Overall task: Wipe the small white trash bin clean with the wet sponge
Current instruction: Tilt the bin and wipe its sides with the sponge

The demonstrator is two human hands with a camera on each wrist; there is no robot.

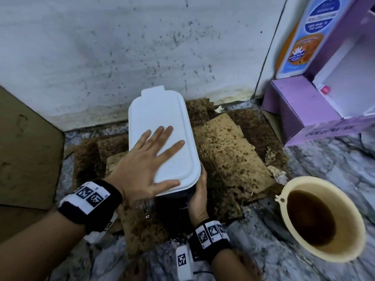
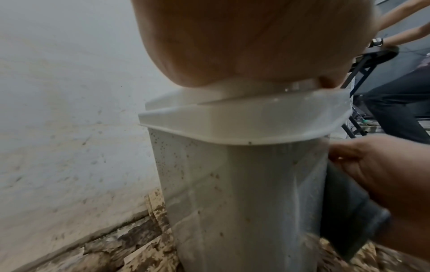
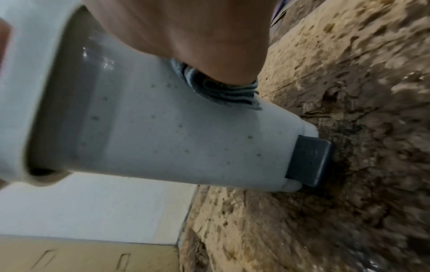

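Step in hand: wiping the bin's side wall, judged well short of done, brown specks remaining on it.

Left hand (image 1: 142, 169): flat and spread on the lid (image 1: 162, 126), fingers straight, grip wide, holding nothing, steadying from above.

Bin (image 1: 178, 184): upright on stained cardboard (image 1: 227, 142) on the floor, close to the spattered wall (image 1: 101, 57).

Right hand (image 1: 197, 196): low against the bin's near side, pressing a grey-blue sponge (image 3: 223, 92) to the wall; how the fingers closed on it could not be told.

Bowl (image 1: 354, 242): cream, brown water inside, well to the right.

Next move, as judged: firm strokes across the specks, lid held steady, sponge rinsed as needed.

Views: head showed lid and bowl, not the sponge; left wrist showed the speckled side (image 2: 209, 184) under the rim; right wrist alone showed the sponge and the dark pedal (image 3: 309, 162) at the base.
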